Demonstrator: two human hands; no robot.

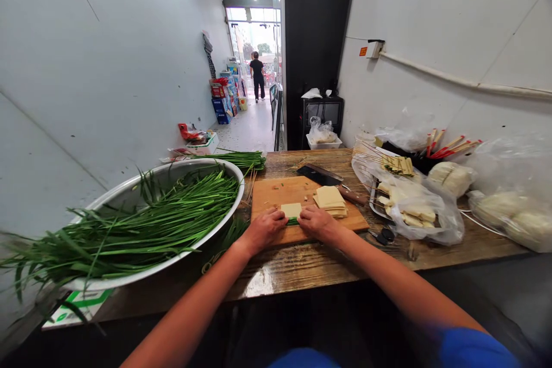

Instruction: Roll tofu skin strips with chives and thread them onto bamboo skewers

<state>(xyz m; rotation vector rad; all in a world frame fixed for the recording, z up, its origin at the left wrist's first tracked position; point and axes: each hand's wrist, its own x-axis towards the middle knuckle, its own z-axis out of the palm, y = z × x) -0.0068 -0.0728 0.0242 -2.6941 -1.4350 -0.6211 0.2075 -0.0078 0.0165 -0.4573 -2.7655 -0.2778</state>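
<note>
Both my hands rest on the near edge of a wooden cutting board (276, 191). My left hand (264, 229) and my right hand (318, 222) pinch the two ends of a pale tofu-skin sheet (291, 209) wrapped over green chives (293, 221). A stack of tofu-skin sheets (330, 200) lies on the board to the right of my hands. Behind it a cleaver (321, 175) lies flat, its handle pointing right.
A large metal basin (129, 195) full of long chives (142, 224) fills the left. Bags of tofu skins (416, 207) and bamboo skewers (448, 146) crowd the right of the wooden table (302, 270). A person (257, 76) walks far down the corridor.
</note>
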